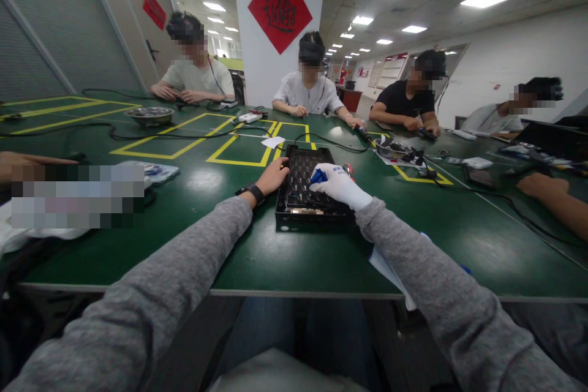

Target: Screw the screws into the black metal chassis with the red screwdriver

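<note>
A black perforated metal chassis (307, 162) lies on the green table (229, 251) in front of me. My bare left hand (272, 175), a black watch on its wrist, grips the chassis at its left edge, fingers curled over the rim. My right hand (334, 182) wears a white glove and rests on top of the chassis, closed round a small blue object (318, 176) that I cannot name. A small red item (348, 168) shows just past the glove.
Several people sit round the far and right sides of the table. A metal bowl (149, 114) stands far left. Black cables (151, 133) cross yellow floor-tape rectangles. Tools and a white box (478, 163) lie to the right. White paper (390, 269) hangs at the near edge.
</note>
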`<action>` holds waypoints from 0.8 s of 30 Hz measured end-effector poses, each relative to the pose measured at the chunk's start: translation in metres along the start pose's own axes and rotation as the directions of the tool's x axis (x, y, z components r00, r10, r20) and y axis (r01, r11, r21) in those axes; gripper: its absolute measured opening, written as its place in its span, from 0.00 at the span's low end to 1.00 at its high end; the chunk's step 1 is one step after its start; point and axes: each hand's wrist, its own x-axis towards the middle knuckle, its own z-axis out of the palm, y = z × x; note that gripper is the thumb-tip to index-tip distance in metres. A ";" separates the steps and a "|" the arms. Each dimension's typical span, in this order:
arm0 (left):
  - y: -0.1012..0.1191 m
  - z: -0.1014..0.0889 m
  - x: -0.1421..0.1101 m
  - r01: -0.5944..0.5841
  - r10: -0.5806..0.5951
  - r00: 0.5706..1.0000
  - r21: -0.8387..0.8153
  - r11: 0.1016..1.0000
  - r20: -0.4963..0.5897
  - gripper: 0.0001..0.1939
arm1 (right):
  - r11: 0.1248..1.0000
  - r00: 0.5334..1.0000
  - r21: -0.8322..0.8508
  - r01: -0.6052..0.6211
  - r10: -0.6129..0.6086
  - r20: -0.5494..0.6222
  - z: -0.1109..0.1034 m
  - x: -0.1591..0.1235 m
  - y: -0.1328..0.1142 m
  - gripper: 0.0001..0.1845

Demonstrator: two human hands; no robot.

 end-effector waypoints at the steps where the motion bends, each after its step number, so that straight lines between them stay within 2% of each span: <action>1: 0.000 0.000 0.000 -0.002 0.002 1.000 0.000 1.000 -0.001 0.26 | 1.000 1.000 -0.014 -0.008 0.008 -0.016 -0.001 0.000 -0.001 0.08; 7: -0.001 0.000 0.001 -0.013 0.013 1.000 0.009 1.000 0.010 0.26 | 0.993 0.998 -0.109 -0.044 0.039 -0.052 -0.004 0.003 -0.006 0.10; 11: -0.003 0.001 0.003 -0.018 0.018 1.000 0.021 1.000 0.003 0.26 | 0.980 0.999 -0.198 -0.001 0.008 0.032 -0.002 0.008 -0.010 0.11; 17: -0.004 0.001 0.003 -0.017 0.017 1.000 0.018 1.000 0.000 0.25 | 0.959 0.988 -0.281 -0.026 0.067 0.140 0.000 0.014 -0.017 0.08; 22: -0.004 0.000 0.002 -0.027 0.027 1.000 0.018 0.999 -0.006 0.25 | 0.919 0.976 -0.389 0.060 0.028 0.217 -0.001 0.008 -0.028 0.11; 24: -0.005 0.000 0.002 -0.033 0.033 0.999 0.026 0.999 -0.006 0.26 | 0.881 0.971 -0.468 0.070 0.048 0.235 0.001 0.006 -0.029 0.12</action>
